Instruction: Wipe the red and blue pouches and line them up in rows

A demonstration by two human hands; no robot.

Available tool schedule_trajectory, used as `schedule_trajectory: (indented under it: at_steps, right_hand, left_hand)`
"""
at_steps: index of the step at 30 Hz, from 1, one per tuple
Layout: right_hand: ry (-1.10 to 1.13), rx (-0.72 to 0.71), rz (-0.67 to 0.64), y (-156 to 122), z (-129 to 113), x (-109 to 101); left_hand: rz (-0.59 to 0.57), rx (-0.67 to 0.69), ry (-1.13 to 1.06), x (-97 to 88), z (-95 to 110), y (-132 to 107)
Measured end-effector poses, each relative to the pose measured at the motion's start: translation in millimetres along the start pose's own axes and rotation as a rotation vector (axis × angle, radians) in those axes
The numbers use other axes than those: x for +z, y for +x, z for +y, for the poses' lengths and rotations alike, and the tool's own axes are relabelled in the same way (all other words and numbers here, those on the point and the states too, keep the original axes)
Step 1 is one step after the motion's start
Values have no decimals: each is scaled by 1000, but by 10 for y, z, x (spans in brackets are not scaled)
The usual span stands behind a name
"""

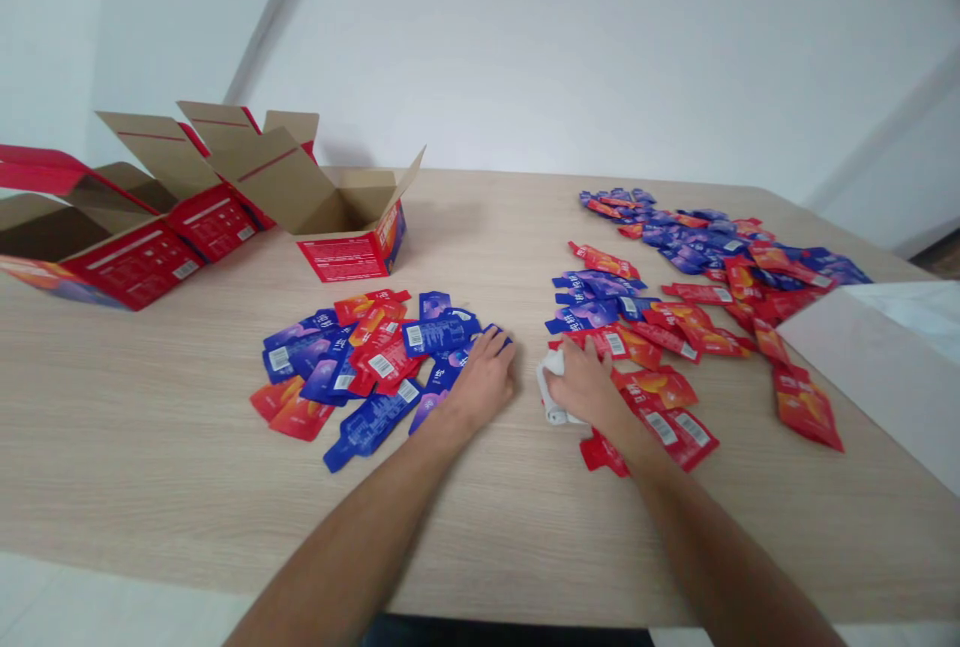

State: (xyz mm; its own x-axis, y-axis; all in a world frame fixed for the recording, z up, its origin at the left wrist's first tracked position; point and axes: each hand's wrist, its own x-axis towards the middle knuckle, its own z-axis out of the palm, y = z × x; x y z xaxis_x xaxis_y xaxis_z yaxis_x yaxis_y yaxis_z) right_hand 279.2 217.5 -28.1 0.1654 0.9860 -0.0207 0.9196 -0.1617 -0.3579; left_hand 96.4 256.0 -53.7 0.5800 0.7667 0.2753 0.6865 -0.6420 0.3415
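Observation:
My left hand (484, 377) lies palm down on the right edge of a heap of blue and red sachets (367, 357), fingers curled over a blue one. My right hand (585, 387) is closed around a small white object (551, 397) at the left edge of a second heap of red and blue sachets (660, 347). Both hands rest on the wooden table (150, 447), about a hand's width apart.
Open red cardboard boxes stand at the back left: one (352, 227) nearest the sachets, others (135, 227) further left. More sachets (712, 237) spread across the back right. A white sheet or bag (885, 357) lies at the right edge.

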Motion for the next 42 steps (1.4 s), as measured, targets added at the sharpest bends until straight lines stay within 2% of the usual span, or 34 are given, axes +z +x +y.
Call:
schedule_trajectory:
  at_steps: [3, 5, 7, 10, 13, 16, 19, 23, 26, 29, 32, 35, 39, 42]
  right_hand:
    - [116, -175, -20, -96, -93, -26]
    - [242, -218, -9, -122, -105, -78]
    - [332, -171, 73, -103, -70, -132]
    - [301, -41, 221, -19, 29, -173]
    - [249, 1, 158, 42, 87, -158]
    - [285, -74, 45, 21, 49, -113]
    - [343, -182, 16, -40, -34, -61]
    - [413, -251, 50, -86, -101, -19]
    - [480, -268, 196, -96, -107, -22]
    - [522, -272, 340, -121, -106, -41]
    - [543, -284, 358, -175, -123, -45]
    - [525, -383, 353, -238, -173, -4]
    - [508, -599, 341, -284, -241, 82]
    - [470, -606, 358, -267, -218, 72]
  left_hand:
    - [-11, -69, 98, -87, -36, -18]
    - [0, -164, 189, -150, -85, -37]
    - [28, -250, 271, -189, -129, -51]
    - [85, -292, 315, -205, -127, -47]
    - [98, -200, 205, -214, -19, -18]
    - [38, -137, 36, -221, 118, 10]
    - [-5, -160, -61, -194, 181, 23]
    - [9, -233, -164, -157, 140, 39]
    - [81, -314, -385, -194, 100, 54]
    - [113, -426, -792, -247, 103, 54]
    - [153, -533, -1278, -266, 147, 43]
    - [159, -490, -1598, -283, 209, 36]
    - [94, -388, -1739, -348, 275, 16]
    - [23, -357, -1709, -371, 298, -17]
